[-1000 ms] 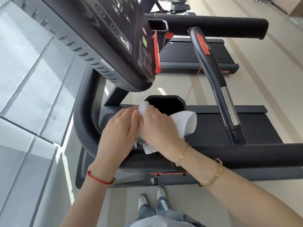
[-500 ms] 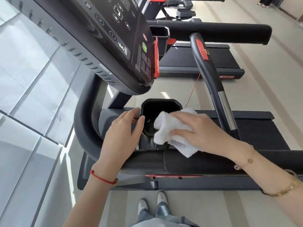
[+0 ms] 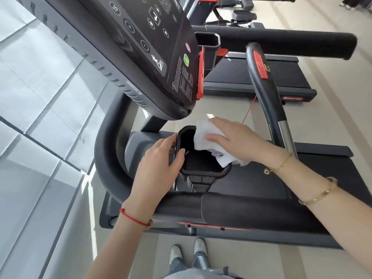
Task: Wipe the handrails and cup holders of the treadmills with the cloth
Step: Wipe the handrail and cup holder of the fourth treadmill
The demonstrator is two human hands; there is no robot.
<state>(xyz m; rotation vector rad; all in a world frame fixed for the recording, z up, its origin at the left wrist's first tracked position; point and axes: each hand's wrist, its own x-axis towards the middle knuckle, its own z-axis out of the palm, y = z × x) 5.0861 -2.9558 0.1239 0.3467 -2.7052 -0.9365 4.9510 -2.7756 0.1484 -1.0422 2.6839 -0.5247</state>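
My right hand (image 3: 239, 141) presses the white cloth (image 3: 209, 141) with flat fingers onto the far right rim of the black cup holder (image 3: 203, 170). My left hand (image 3: 159, 160) grips the holder's left wall, thumb hooked over the rim. The console (image 3: 153, 57) overhangs just beyond the holder, and a curved grip (image 3: 269, 93) rises on the right. The padded handrail (image 3: 251, 210) crosses near me, under both my forearms. A second treadmill (image 3: 261, 77) stands farther off.

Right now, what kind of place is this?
Probably a gym: several black treadmills stand in a row, like the nearest black treadmill with its black button console, and another black treadmill beyond.
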